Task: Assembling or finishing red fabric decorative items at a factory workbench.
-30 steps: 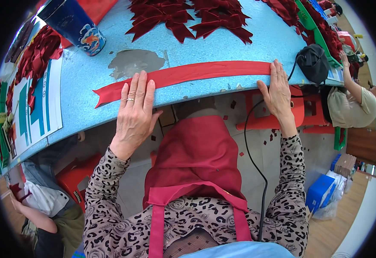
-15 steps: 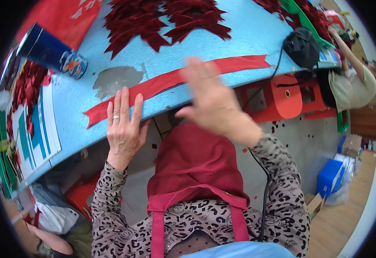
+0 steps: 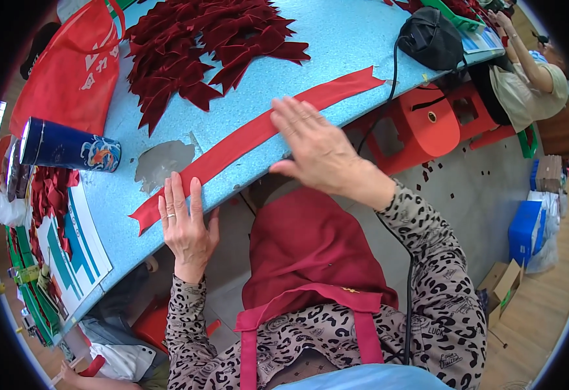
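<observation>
A long red ribbon (image 3: 232,146) with notched ends lies stretched out along the near edge of the blue table (image 3: 245,86). My left hand (image 3: 189,231) rests its outstretched fingertips on the ribbon near its left end; a ring is on one finger. Over the ribbon's middle my right hand (image 3: 320,146) lies with long, flat fingers touching the cloth, its thumb held apart at the table edge. Neither hand grips anything. Beyond the ribbon is a heap of dark red velvet bows (image 3: 206,45).
A blue cylindrical tin (image 3: 70,145) lies at the left beside a red bag (image 3: 70,71). Loose red ribbon pieces (image 3: 53,195) sit near a printed sheet (image 3: 79,250). A black pouch (image 3: 430,39) is at the right, with red stools (image 3: 421,127) below. A co-worker (image 3: 525,84) sits far right.
My right hand, blurred and slightly lifted before, now lies on the ribbon. The left hand stays near the ribbon's left end. The whole view has tilted, shifting the table.
</observation>
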### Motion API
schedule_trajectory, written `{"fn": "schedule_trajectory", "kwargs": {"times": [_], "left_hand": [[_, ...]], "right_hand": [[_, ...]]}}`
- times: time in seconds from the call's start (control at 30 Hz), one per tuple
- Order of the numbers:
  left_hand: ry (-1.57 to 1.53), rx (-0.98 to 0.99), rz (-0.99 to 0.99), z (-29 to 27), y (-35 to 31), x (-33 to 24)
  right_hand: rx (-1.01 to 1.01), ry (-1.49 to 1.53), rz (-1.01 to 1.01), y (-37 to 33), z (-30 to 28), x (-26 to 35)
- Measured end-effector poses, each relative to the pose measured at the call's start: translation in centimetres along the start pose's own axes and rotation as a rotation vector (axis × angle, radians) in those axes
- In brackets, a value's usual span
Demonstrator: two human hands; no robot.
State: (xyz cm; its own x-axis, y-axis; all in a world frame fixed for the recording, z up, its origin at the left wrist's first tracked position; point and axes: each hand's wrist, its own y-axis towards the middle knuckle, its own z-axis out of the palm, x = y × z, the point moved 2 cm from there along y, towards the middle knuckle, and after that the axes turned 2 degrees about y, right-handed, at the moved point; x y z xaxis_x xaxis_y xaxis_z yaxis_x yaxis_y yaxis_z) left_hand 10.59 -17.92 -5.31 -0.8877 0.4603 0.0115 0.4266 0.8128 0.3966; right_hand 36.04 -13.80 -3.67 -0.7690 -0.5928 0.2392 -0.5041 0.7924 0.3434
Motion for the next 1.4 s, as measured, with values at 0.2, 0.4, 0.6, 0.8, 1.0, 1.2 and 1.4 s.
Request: {"fn": "schedule_trajectory", "kwargs": {"times": [0.2,0.4,0.6,0.8,1.0,1.2,1.4], "left_hand": [[-0.008,-0.012,0.009,0.4,-0.1,-0.4],[0.028,-0.025,-0.017,0.0,-2.2,-0.1],[-0.104,-0.021,0.096,-1.1,-6.3,2.9],[-0.069,-0.037,0.004,-6.4,-17.2,10.3],[0.037,-0.014,-0.186,-10.2,-27.6,17.3],[0.025,-0.021,-0.204,-10.8,-30.8,18.7],[-0.049,-0.049,-0.189,-10.6,-32.0,19.0]], "right_hand": [[-0.052,-0.277,0.214,-3.1,-2.1,-6.0],[-0.086,-0.382,0.286,-5.0,-2.1,-8.3],[-0.107,-0.453,0.408,-9.2,-1.8,-2.0],[-0.086,-0.465,0.363,-8.8,0.8,7.8],[-0.050,-0.396,0.295,-6.5,4.5,13.8],[-0.026,-0.344,0.318,-6.4,5.7,16.6],[-0.258,-0.504,0.123,-5.7,5.8,22.3]]}}
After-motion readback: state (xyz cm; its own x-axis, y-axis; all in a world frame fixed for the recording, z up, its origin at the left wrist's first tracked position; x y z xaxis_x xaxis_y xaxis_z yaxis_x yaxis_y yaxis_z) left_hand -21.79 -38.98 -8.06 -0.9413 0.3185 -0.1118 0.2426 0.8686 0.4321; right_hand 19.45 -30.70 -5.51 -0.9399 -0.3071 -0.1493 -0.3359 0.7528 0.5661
